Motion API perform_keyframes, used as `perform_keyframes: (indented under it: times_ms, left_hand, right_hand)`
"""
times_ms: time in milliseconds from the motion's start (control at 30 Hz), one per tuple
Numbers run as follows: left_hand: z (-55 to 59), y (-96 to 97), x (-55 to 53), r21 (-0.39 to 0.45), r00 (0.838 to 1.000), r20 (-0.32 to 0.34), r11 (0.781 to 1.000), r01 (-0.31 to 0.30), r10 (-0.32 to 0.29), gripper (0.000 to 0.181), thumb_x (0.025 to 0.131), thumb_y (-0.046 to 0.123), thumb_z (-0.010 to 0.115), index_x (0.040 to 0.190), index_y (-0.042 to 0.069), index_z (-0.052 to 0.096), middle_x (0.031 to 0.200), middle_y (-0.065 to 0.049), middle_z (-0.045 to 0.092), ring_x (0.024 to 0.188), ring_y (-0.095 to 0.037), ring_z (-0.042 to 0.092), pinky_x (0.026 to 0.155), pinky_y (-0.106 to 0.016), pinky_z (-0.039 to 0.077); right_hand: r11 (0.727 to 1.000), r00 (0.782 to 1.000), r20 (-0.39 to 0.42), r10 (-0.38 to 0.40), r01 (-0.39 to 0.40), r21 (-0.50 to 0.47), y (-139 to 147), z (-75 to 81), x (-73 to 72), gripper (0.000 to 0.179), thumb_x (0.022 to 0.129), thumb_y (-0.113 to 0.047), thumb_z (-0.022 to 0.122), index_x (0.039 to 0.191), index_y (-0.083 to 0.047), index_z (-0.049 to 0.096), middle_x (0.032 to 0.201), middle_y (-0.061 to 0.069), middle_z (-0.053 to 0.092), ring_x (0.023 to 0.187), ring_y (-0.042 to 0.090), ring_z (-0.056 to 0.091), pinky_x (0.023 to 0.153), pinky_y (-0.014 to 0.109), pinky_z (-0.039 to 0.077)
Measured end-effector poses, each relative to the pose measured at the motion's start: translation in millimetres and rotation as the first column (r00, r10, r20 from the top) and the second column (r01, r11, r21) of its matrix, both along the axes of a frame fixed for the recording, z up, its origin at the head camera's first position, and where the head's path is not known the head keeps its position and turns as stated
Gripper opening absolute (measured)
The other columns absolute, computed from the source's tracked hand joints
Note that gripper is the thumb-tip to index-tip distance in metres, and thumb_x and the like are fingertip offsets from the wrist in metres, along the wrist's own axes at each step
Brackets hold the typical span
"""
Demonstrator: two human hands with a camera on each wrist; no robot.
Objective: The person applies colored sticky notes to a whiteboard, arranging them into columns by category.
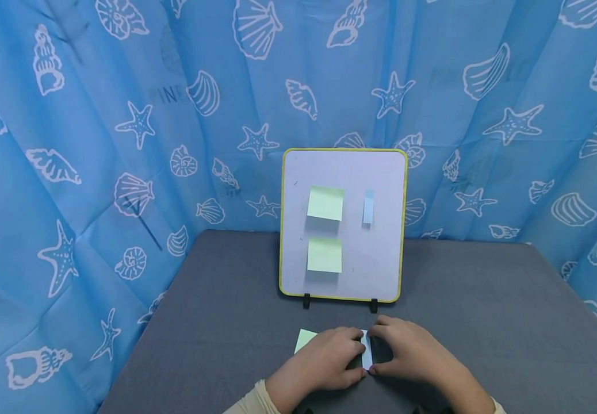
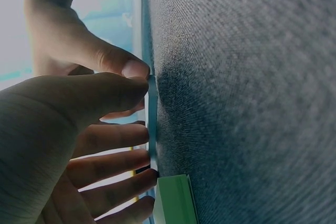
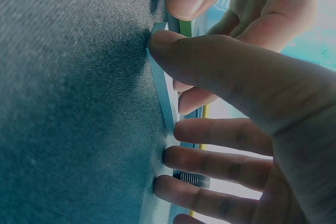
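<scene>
A narrow pad of pale blue sticky notes [image 1: 367, 351] lies on the grey cloth between both hands. My left hand [image 1: 328, 357] holds it from the left, with thumb at the near end and fingers along its side. From the right, my right hand [image 1: 412, 352] grips it, the thumb [image 3: 165, 43] pressing the near end and the index finger at the far end. The two thumbs are close together in the left wrist view. Beside the left hand lies a light green sticky note pad [image 1: 305, 338], partly hidden by that hand; its edge [image 2: 176, 200] shows thick.
Behind the hands a yellow-edged whiteboard [image 1: 371, 259] stands on black feet [image 1: 306, 301]. It bears two light green notes, an upper one [image 1: 325, 203] and a lower one [image 1: 324, 255], plus a narrow blue note [image 1: 368, 207]. A blue shell-patterned curtain [image 1: 257, 109] surrounds the table [image 1: 485, 299].
</scene>
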State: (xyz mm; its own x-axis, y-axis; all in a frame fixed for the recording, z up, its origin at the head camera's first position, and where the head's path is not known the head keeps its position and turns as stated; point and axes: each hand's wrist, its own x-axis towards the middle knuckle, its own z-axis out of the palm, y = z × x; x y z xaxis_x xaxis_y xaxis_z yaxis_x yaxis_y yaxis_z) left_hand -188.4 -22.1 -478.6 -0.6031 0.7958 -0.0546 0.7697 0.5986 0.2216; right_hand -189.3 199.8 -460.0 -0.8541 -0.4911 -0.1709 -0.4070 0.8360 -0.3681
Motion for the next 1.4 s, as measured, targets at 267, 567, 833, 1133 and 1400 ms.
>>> perform_keyframes:
  times_ms: [267,567,833,1133,1400]
  left_hand:
    - [-2.9,0.6,-1.2,0.018,1.000,0.022,1.000,-0.023,0.022,0.037,0.105,0.043,0.066,0.133,0.021,0.073,0.148,0.002,0.063,0.133,-0.009,0.061,0.107,-0.028,0.055]
    - [-2.9,1.6,-0.1,0.054,0.999,0.008,0.998,-0.044,0.044,0.033,0.106,0.041,0.066,0.130,0.021,0.075,0.144,0.002,0.066,0.130,-0.010,0.063,0.105,-0.027,0.056]
    - [-1.7,2.9,0.2,0.040,0.999,0.009,0.998,-0.053,0.052,0.033,0.105,0.042,0.066,0.129,0.021,0.076,0.143,0.003,0.066,0.128,-0.009,0.064,0.104,-0.027,0.056]
    - [-2.4,2.6,0.6,0.047,0.999,-0.027,0.998,-0.035,0.036,0.031,0.105,0.041,0.067,0.125,0.021,0.077,0.140,0.002,0.068,0.125,-0.009,0.065,0.102,-0.025,0.057]
    - [-2.4,2.2,1.1,0.061,0.998,-0.058,0.998,-0.020,0.023,0.027,0.104,0.039,0.068,0.120,0.019,0.078,0.136,0.001,0.070,0.124,-0.009,0.067,0.102,-0.026,0.057]
  right_hand:
    - [1.000,1.000,0.008,0.014,-0.014,-0.006,0.9,-0.3,-0.7,0.059,0.076,-0.055,0.092,0.120,-0.018,0.077,0.110,-0.008,0.066,0.097,0.011,0.066,0.085,0.047,0.061]
    - [0.997,0.998,0.003,0.066,-0.066,-0.030,3.2,0.3,-0.1,0.058,0.080,-0.056,0.089,0.122,-0.018,0.076,0.109,-0.009,0.064,0.093,0.007,0.064,0.080,0.042,0.059]
    - [0.997,0.998,0.017,0.063,-0.063,-0.035,3.1,1.2,0.5,0.057,0.082,-0.056,0.088,0.122,-0.018,0.075,0.109,-0.010,0.064,0.094,0.005,0.063,0.082,0.042,0.060]
    - [0.997,0.997,0.024,0.069,-0.068,-0.038,3.0,2.2,0.9,0.056,0.084,-0.055,0.087,0.123,-0.018,0.075,0.109,-0.010,0.064,0.093,0.005,0.061,0.082,0.041,0.059]
    - [0.994,0.995,-0.006,0.096,-0.096,-0.055,3.9,3.4,3.6,0.056,0.085,-0.057,0.085,0.123,-0.018,0.075,0.111,-0.009,0.065,0.095,0.006,0.063,0.079,0.038,0.058]
